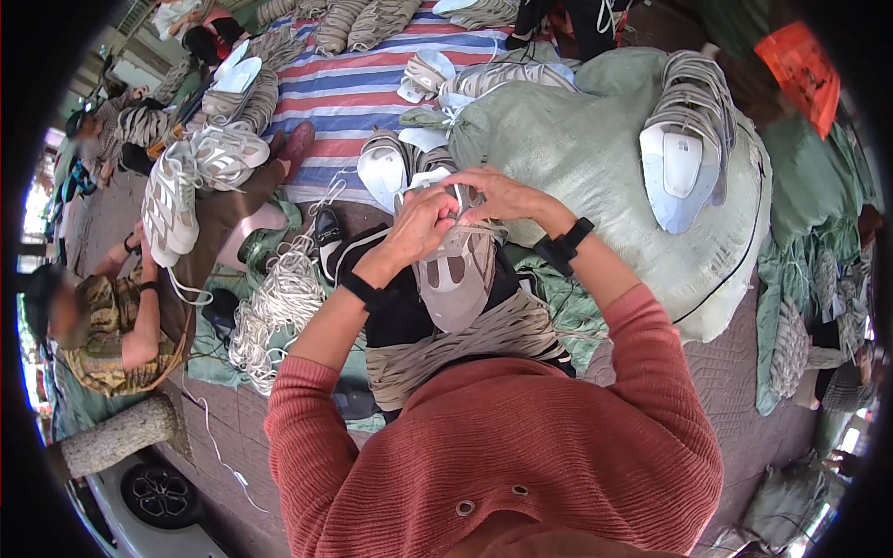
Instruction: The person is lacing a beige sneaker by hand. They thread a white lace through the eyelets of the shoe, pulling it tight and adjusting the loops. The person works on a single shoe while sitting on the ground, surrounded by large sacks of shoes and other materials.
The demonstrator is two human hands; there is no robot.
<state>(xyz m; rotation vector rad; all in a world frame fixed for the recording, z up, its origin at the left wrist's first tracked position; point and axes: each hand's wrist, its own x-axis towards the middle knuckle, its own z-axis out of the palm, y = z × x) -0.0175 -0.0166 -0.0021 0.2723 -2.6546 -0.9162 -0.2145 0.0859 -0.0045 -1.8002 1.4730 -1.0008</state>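
A grey-beige shoe upper [453,288] with a paler toe patch lies across my lap, toe towards me. Over its lacing area, my left hand [420,226] is closed, thumb and fingers pinched together; what sits between the fingertips is too small to make out. My right hand [507,199] curls over the same area from the other side, its fingertips gripping the upper beside the left fingers. A thin pale lace end shows under the right hand. Beneath the upper, a stack of flat grey-beige uppers [465,339] lies across my lap.
Tangled white laces [284,298] heap at my left. A large pale green sack [595,167] bulges at the right, carrying a stack of uppers [684,149]. White-grey shoe uppers [172,200] hang near a seated person [112,325]. A striped sheet [349,84] spreads ahead.
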